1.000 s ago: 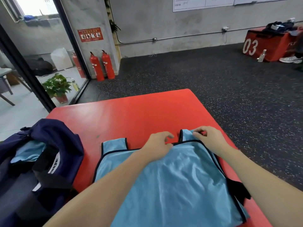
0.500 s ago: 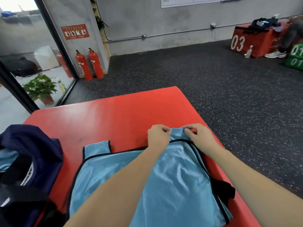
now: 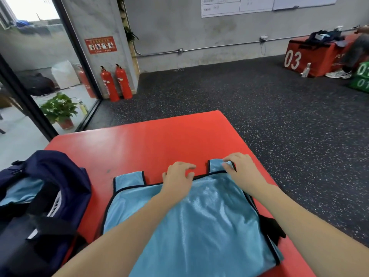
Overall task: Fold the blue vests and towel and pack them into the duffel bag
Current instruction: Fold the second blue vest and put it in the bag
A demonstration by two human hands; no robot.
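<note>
We see the blue vest (image 3: 199,216) lying flat under both hands: left hand (image 3: 177,176) rests loosely spread at its neckline; right hand (image 3: 239,168) pinches the shoulder strap (image 3: 216,165).

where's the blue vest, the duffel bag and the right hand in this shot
blue vest (image 3: 199,220), head view, on the middle of its shiny front panel
duffel bag (image 3: 65,176), head view, on the navy flap at its open top
right hand (image 3: 242,172), head view, on the back of the hand at the vest's right shoulder strap
</note>
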